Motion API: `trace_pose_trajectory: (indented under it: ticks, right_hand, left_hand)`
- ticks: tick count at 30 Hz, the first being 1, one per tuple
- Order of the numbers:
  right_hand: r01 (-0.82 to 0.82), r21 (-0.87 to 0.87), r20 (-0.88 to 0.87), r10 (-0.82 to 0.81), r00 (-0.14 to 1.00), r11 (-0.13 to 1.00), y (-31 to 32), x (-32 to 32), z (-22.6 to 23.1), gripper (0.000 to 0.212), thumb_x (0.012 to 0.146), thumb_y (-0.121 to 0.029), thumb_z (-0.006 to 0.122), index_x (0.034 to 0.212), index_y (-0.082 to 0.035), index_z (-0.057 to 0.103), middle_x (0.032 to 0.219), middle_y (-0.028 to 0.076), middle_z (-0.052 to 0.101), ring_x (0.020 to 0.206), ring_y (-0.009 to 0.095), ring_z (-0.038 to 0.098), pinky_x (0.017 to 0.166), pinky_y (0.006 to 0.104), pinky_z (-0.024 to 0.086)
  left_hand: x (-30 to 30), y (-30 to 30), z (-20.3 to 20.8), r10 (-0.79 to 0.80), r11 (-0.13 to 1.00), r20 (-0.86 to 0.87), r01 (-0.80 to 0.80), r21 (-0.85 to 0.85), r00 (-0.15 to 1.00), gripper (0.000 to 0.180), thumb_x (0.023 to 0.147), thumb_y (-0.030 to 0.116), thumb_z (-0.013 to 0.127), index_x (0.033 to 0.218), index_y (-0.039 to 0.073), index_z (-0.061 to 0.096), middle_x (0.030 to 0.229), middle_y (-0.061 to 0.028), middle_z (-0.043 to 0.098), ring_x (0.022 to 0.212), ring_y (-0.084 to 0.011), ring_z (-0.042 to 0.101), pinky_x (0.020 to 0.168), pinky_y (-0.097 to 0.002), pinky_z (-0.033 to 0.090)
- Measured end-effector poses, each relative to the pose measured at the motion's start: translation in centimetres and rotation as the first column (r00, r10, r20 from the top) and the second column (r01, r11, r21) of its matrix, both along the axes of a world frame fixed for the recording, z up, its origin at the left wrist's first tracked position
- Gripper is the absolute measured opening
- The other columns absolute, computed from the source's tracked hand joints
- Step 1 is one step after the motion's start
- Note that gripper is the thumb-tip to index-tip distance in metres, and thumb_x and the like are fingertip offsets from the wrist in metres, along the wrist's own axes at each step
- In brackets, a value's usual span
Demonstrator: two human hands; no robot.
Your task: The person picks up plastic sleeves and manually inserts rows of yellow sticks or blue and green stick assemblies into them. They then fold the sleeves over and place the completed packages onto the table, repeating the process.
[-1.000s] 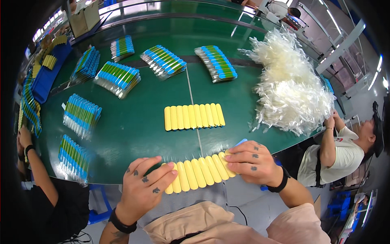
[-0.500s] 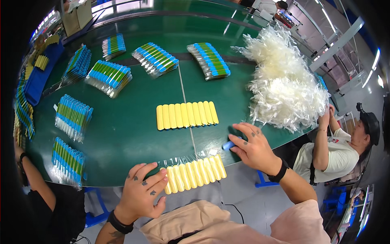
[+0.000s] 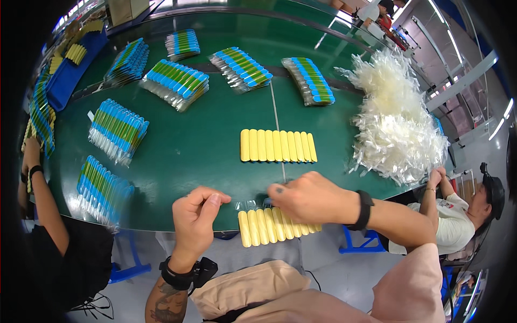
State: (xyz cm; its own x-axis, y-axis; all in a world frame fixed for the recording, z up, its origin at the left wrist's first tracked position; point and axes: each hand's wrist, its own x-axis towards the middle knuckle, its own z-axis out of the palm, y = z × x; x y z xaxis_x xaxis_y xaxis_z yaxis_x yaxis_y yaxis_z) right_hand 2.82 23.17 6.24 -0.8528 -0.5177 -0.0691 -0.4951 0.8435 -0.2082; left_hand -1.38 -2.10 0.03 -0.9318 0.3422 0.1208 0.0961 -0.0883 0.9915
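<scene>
A row of yellow round-ended strips in clear sleeves [image 3: 261, 229] lies at the table's near edge, sleeve ends pointing away from me. My right hand [image 3: 307, 199] is closed above this row, its fingers curled over the sleeve ends. A bit of blue shows under its fingertips; what it grips is hidden. Left of the row, my left hand [image 3: 194, 220] is closed, thumb against forefinger, near the sleeve ends. Whatever it pinches, if anything, is too small to make out. Beyond both hands lies a second row of yellow strips [image 3: 278, 146], side by side.
A big heap of clear sleeves [image 3: 396, 121] stands at the right. Bundles of sleeved blue-and-green strips [image 3: 175, 83] lie along the back and left of the green table [image 3: 199, 140]. A blue tray [image 3: 75, 75] is far left. Co-workers sit at both sides.
My right hand has moved left over the near row, where the small blue piece beside it is now mostly hidden. My left hand has closed its fingers. The view has shifted.
</scene>
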Motion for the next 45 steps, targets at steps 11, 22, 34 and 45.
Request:
trace_pose_trajectory:
  ticks: [11, 22, 34, 45]
  right_hand:
    - [-0.143, -0.047, 0.081, 0.147, 0.986, 0.989, -2.6, -2.5, 0.1, 0.011, 0.086, -0.02, 0.066, 0.092, -0.01, 0.066, 0.058, 0.014, 0.061, 0.056, 0.035, 0.065, 0.05, 0.047, 0.05]
    - [0.043, 0.089, -0.061, -0.038, 0.997, 0.995, 8.9, 3.7, 0.2, 0.023, 0.085, -0.029, 0.075, 0.081, -0.011, 0.06, 0.064, 0.005, 0.06, 0.062, 0.027, 0.063, 0.053, 0.0415, 0.048]
    - [0.184, -0.258, 0.148, -0.15, 0.978, 0.948, -1.8, 1.7, 3.7, 0.038, 0.085, -0.031, 0.077, 0.11, -0.003, 0.07, 0.105, 0.016, 0.069, 0.092, 0.039, 0.067, 0.08, 0.0469, 0.053]
    - [0.103, -0.21, 0.442, 0.0, 0.897, 0.972, -4.0, -4.5, 2.0, 0.023, 0.088, -0.019, 0.073, 0.096, 0.002, 0.07, 0.073, 0.021, 0.065, 0.073, 0.041, 0.063, 0.067, 0.048, 0.047]
  left_hand:
    - [0.1, -0.3, -0.4, 0.079, 0.996, -0.054, -0.08, -0.024, 0.995, 0.015, 0.097, 0.003, 0.053, 0.101, -0.004, 0.066, 0.094, -0.0076, 0.068, 0.088, -0.0133, 0.063, 0.082, -0.0271, 0.05]
    - [0.4, -1.0, 0.0, -0.117, 0.987, -0.228, 0.087, -0.139, 0.967, 0.027, 0.082, 0.009, 0.075, 0.107, 0.0, 0.069, 0.099, -0.0117, 0.069, 0.087, -0.02, 0.064, 0.08, -0.031, 0.049]
    - [-0.9, 1.5, 0.8, -0.293, 0.909, -0.467, 0.091, -0.407, 0.834, 0.009, 0.081, 0.009, 0.073, 0.087, 0.003, 0.072, 0.076, -0.0095, 0.068, 0.076, -0.0305, 0.063, 0.073, -0.0401, 0.049]
    - [-0.3, 1.3, 0.0, -0.145, 0.942, -0.168, 0.084, -0.325, 0.975, 0.021, 0.092, 0.022, 0.07, 0.085, 0.003, 0.069, 0.057, -0.0126, 0.055, 0.047, -0.0245, 0.05, 0.049, -0.0375, 0.037]
